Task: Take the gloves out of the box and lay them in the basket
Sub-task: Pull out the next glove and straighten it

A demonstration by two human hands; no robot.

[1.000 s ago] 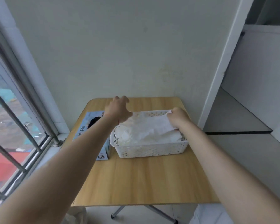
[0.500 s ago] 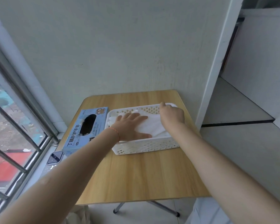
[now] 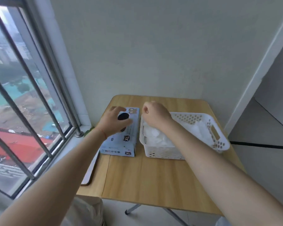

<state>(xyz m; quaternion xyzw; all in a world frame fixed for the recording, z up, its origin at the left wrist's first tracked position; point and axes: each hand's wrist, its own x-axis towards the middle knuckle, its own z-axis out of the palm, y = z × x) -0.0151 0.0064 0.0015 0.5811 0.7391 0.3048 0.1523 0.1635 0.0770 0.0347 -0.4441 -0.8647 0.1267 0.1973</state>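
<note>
Box (image 3: pixel 121 141) label reads "XL".

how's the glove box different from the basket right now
The box is pale blue printed card, closed but for a dark oval opening on top; the basket is white perforated plastic, open-topped. The box is narrower than the basket. The left hand rests on the box at the opening, while the right hand, fingers curled, hovers over the basket's left end. White gloves show in the basket; none show in the box. Both sit side by side on the table.
</note>
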